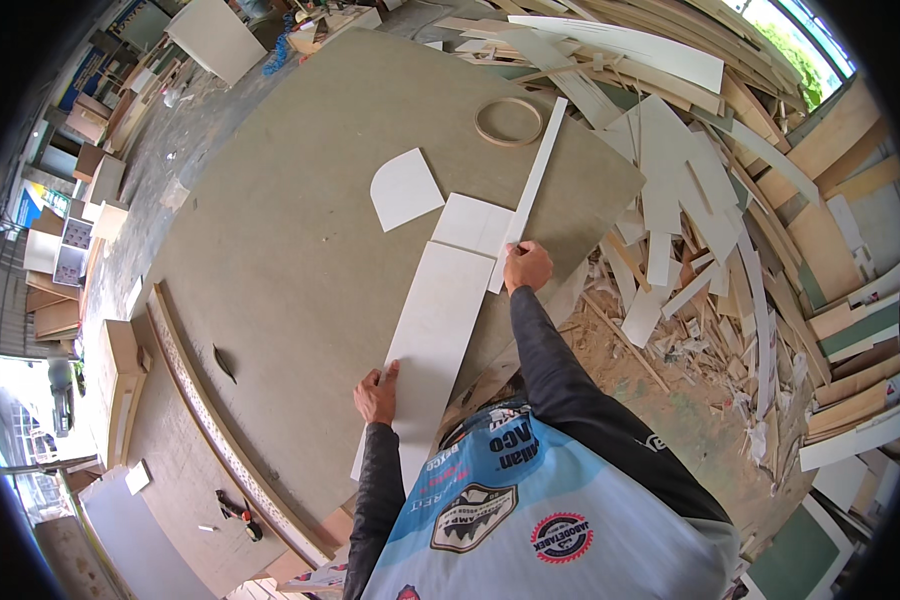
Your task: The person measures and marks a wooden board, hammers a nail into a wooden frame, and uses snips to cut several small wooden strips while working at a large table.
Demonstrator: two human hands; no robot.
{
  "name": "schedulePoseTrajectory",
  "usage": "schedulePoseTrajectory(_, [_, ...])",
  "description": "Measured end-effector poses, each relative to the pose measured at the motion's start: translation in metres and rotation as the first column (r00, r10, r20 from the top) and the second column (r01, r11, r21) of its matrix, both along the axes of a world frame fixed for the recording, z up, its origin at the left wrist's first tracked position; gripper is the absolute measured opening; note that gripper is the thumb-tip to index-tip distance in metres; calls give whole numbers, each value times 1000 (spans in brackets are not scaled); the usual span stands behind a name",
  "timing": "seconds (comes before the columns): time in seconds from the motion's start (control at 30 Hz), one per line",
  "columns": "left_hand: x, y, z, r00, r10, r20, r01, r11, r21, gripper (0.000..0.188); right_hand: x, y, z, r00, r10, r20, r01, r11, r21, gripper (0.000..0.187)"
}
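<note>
The grip of the left hand (375, 398) is closed on the left edge of a long white board (435, 325) lying on the table (290, 230), its far end against a shorter white panel (470, 224), and rightward the right hand (527, 267) pinches a narrow white strip (540, 165) alongside both.

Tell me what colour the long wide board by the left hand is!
The long wide board is plain white; it shows best in the head view.
</note>
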State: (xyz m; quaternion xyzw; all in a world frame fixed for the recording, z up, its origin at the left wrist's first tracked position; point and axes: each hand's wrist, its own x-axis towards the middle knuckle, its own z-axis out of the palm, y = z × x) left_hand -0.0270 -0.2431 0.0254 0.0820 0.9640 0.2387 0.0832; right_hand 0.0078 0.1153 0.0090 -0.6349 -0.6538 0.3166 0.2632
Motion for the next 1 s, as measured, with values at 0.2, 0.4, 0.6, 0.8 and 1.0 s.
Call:
schedulePoseTrajectory(0.2, [3,2,0,1000,9,-28,-8,999,32,74,-6,-4,2,991,-132,34,135,988,-78,11])
schedulePoseTrajectory(0.4, [0,3,3,1000,-16,-7,16,999,-47,71,-9,2,8,979,-198,45,203,965,-169,13])
schedulePoseTrajectory(0.6, [1,4,3,1000,-2,13,2,1000,-31,71,-5,5,19,991,-122,47,128,979,-157,11])
schedulePoseTrajectory(0.8, [-1,2,3,999,-33,8,34,998,-45,71,-7,10,16,988,-143,63,152,974,-168,14])
schedulePoseTrajectory(1.0, [-2,2,2,999,-33,36,35,998,-57,69,-9,15,23,983,-153,99,172,959,-227,16])
